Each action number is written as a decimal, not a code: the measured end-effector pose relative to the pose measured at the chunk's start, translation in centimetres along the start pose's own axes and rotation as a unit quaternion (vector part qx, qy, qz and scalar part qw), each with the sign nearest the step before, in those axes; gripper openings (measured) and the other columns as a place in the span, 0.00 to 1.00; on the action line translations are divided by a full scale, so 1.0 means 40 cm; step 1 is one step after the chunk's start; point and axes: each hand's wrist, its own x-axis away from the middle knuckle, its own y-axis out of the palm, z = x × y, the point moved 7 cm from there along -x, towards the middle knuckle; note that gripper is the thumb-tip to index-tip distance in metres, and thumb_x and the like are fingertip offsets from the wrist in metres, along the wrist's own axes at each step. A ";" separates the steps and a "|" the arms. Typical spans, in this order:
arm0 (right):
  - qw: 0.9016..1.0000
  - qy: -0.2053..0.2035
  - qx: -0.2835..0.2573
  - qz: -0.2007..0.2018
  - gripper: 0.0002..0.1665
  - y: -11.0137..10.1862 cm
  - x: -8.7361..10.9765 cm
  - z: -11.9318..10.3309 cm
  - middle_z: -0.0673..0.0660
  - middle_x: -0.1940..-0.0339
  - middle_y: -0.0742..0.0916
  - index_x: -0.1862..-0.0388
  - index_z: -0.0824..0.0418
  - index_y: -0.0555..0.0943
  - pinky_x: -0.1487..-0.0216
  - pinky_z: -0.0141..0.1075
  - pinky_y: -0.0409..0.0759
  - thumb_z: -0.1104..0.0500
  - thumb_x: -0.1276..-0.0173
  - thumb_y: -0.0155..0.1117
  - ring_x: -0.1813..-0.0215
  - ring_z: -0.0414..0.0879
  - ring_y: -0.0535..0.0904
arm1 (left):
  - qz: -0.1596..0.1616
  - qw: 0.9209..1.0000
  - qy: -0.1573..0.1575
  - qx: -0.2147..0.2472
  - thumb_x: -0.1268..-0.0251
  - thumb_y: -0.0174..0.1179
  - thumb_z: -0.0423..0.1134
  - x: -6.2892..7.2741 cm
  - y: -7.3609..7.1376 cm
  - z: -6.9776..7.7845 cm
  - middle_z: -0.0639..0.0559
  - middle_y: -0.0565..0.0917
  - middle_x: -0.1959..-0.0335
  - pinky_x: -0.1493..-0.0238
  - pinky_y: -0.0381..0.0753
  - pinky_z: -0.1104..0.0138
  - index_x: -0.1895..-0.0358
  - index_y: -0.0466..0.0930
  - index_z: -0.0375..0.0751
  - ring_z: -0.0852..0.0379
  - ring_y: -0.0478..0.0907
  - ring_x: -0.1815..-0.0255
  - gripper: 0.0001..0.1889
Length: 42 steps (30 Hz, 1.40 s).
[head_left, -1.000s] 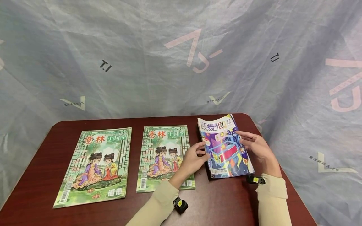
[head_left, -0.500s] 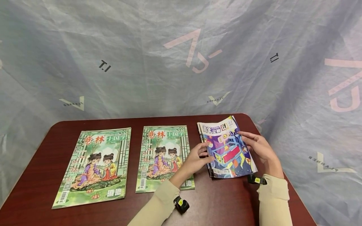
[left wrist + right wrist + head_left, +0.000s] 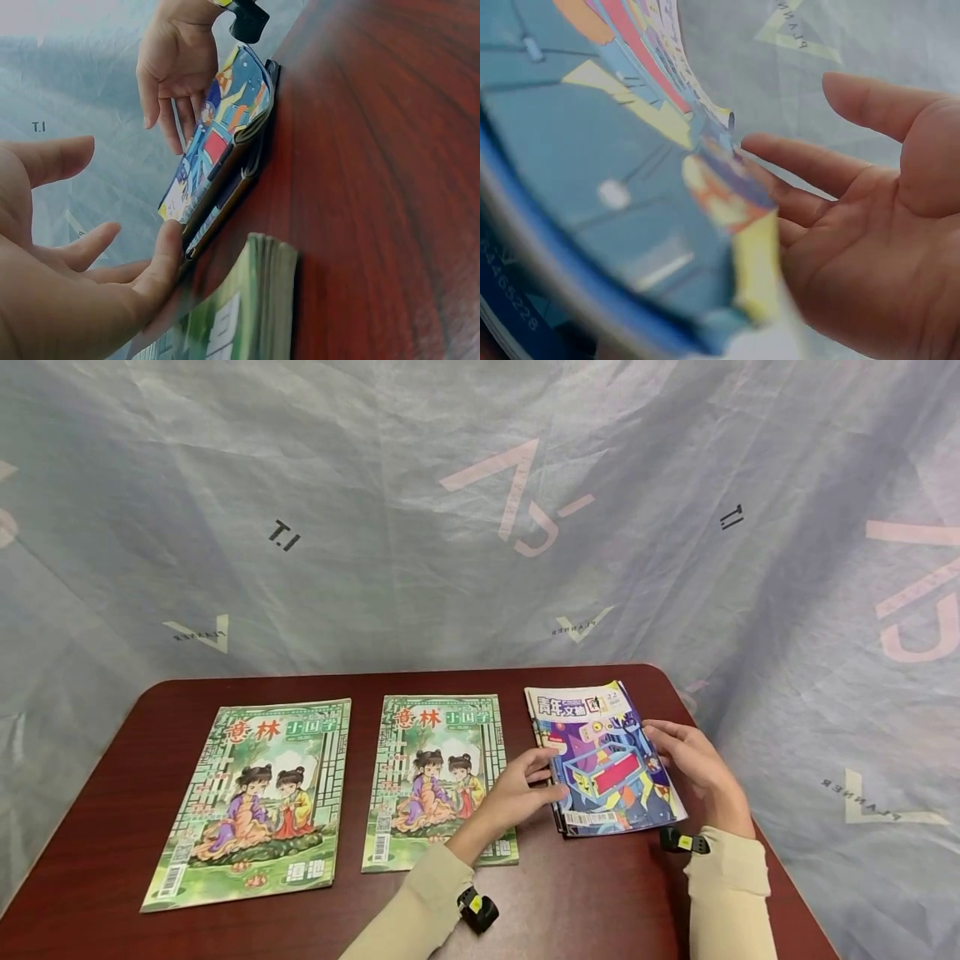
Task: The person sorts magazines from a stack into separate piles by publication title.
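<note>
A purple-and-blue magazine (image 3: 611, 768) lies on top of at least one other magazine at the right of the table, their edges not quite lined up. My left hand (image 3: 519, 789) is at its left edge, and the left wrist view shows a fingertip (image 3: 171, 244) against the spine side. On the opposite side, my right hand (image 3: 697, 768) has its fingers at the right edge, mostly straight. In the right wrist view the fingers (image 3: 810, 161) reach along that edge, their tips partly hidden behind the cover. Neither hand is curled around the magazines.
Two stacks of green-covered magazines lie to the left: a middle stack (image 3: 431, 777), partly under my left forearm, and a far-left stack (image 3: 255, 802). Grey printed sheeting (image 3: 420, 527) hangs close behind and right of the dark red table (image 3: 585, 902).
The purple-and-blue magazine has shifted slightly toward me and to the right and now lies flatter on the ones beneath. The right hand has moved a little right and nearer with it.
</note>
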 end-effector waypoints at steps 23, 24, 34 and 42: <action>0.998 0.015 0.051 0.020 0.39 0.030 0.006 -0.017 0.79 0.25 0.77 0.13 0.75 0.61 0.30 0.56 0.81 0.49 0.07 0.51 0.36 0.65 0.82 | -0.013 1.000 0.004 -0.010 0.23 0.71 0.36 0.013 -0.008 0.002 0.38 0.74 0.19 0.23 0.74 0.41 0.21 0.76 0.39 0.32 0.69 0.18 0.31; 0.998 0.015 0.050 0.020 0.39 0.032 0.006 -0.020 0.79 0.24 0.77 0.13 0.75 0.61 0.30 0.56 0.81 0.49 0.07 0.51 0.36 0.65 0.82 | -0.013 1.000 0.005 -0.008 0.23 0.71 0.36 0.015 -0.009 0.003 0.38 0.74 0.19 0.23 0.74 0.41 0.21 0.76 0.39 0.32 0.69 0.18 0.31; 0.999 -0.026 0.035 0.005 0.41 0.062 0.021 -0.079 0.77 0.23 0.76 0.11 0.68 0.62 0.26 0.58 0.80 0.45 0.09 0.56 0.29 0.71 0.79 | 0.015 0.999 0.014 -0.025 0.23 0.71 0.35 0.037 -0.073 0.014 0.32 0.72 0.21 0.25 0.77 0.41 0.21 0.74 0.37 0.29 0.71 0.20 0.31; 0.995 -0.073 0.065 -0.013 0.36 0.117 0.030 -0.137 0.76 0.30 0.82 0.14 0.70 0.67 0.35 0.53 0.87 0.52 0.10 0.59 0.40 0.63 0.86 | 0.026 0.998 0.017 -0.056 0.22 0.71 0.37 0.055 -0.133 0.013 0.32 0.72 0.20 0.26 0.78 0.41 0.19 0.72 0.37 0.30 0.71 0.20 0.33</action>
